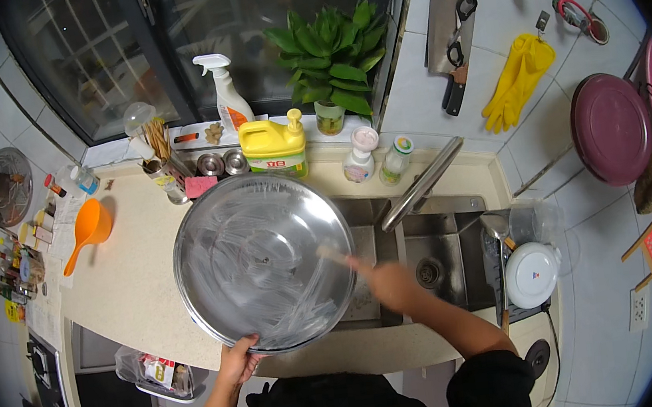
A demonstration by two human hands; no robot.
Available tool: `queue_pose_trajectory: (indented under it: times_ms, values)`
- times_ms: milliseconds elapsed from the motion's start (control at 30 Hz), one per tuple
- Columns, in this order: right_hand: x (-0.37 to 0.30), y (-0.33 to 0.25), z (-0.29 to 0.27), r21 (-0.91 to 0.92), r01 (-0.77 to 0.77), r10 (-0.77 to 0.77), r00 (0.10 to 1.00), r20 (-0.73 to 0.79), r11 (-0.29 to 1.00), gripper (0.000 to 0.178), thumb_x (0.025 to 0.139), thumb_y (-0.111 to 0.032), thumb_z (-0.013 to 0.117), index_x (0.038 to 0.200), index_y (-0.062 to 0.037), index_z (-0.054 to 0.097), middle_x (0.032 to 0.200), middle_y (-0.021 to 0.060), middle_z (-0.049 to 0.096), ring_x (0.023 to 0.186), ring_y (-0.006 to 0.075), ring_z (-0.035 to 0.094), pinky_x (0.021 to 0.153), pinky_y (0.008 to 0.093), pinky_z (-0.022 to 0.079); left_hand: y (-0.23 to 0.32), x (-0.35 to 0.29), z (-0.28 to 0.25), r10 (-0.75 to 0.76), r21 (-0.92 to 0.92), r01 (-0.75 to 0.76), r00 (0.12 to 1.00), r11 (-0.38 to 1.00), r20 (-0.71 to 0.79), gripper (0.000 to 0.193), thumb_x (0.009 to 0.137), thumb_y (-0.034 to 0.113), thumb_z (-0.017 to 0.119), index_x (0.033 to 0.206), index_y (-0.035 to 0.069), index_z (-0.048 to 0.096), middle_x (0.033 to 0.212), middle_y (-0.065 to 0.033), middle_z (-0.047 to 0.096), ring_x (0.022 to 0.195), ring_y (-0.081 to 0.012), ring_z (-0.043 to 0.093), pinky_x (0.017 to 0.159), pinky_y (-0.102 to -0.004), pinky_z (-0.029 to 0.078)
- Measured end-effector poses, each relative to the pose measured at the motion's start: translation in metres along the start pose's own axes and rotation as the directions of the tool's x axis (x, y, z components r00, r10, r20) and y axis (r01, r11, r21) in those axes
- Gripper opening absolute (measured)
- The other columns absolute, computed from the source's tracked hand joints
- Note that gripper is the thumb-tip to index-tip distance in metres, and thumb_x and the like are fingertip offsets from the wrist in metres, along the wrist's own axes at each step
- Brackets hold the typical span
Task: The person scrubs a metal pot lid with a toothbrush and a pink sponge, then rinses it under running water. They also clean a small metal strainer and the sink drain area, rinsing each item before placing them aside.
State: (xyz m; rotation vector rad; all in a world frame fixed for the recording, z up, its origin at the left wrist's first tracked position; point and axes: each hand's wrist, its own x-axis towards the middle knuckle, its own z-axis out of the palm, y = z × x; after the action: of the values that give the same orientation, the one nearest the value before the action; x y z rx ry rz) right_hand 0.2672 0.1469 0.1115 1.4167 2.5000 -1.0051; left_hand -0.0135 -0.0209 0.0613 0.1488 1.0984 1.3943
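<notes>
Large round metal lid [259,239] is held by left hand [239,361], closed on near rim, over counter [136,261] and sink [434,247]. Blurred stick-like tool [335,256] is gripped in right hand [393,286], long axis pointed leftward and away, tip over lid's right side; contact unclear.

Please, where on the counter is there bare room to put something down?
The widest bare patch of counter lies left, between the orange ladle and the metal disc. It is crowded behind the disc, with pink sponge and yellow jug, and right of the sink, around the white dish.
</notes>
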Motion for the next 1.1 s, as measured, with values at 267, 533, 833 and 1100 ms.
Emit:
queue_pose_trajectory:
  times_ms: [267,533,833,1100]
  values:
    - [0.023,0.006,0.003,-0.276,0.057,-0.087,0.991,-0.097,0.960,0.043,0.087,-0.014,0.041,0.128,-0.0260,0.036,0.064,0.0143,0.056,0.056,0.0242,0.059,0.052,0.0367,0.049,0.013,-0.005,-0.022,-0.091,0.119,0.099,0.994,0.988,-0.067,0.024,0.073,-0.003,0.053,0.096,-0.006,0.047,0.074,-0.0111,0.057,0.057,-0.0180,0.059,0.046,-0.0272,0.052]
    - [0.009,-0.015,0.000,-0.099,0.159,-0.148,0.983,0.108,0.982,0.046,0.088,-0.011,0.037,0.132,-0.0240,0.030,0.062,0.0146,0.053,0.055,0.0237,0.058,0.049,0.0348,0.048,0.018,-0.009,-0.027,-0.058,0.094,0.065,0.995,0.993,-0.077,0.024,0.074,-0.003,0.054,0.096,-0.004,0.047,0.072,-0.0091,0.057,0.055,-0.0156,0.058,0.043,-0.0235,0.049]
    - [-0.014,-0.021,0.030,0.123,0.141,-0.165,0.963,0.215,0.982,0.050,0.087,-0.010,0.039,0.134,-0.0248,0.029,0.054,0.0107,0.048,0.047,0.0188,0.053,0.046,0.0327,0.046,0.015,-0.010,-0.032,-0.019,0.148,0.043,0.986,0.988,-0.165,0.028,0.074,-0.001,0.054,0.100,-0.002,0.045,0.076,-0.0076,0.056,0.058,-0.0153,0.057,0.048,-0.0243,0.051]
    - [-0.025,-0.028,0.044,0.178,0.149,-0.194,0.942,0.274,0.973,0.052,0.086,-0.008,0.038,0.135,-0.0193,0.026,0.062,0.0125,0.056,0.050,0.0242,0.056,0.050,0.0376,0.048,0.013,-0.012,-0.027,0.036,0.150,-0.007,0.980,0.989,-0.197,0.032,0.074,-0.001,0.052,0.105,0.000,0.042,0.082,-0.0085,0.055,0.065,-0.0189,0.059,0.057,-0.0301,0.055]
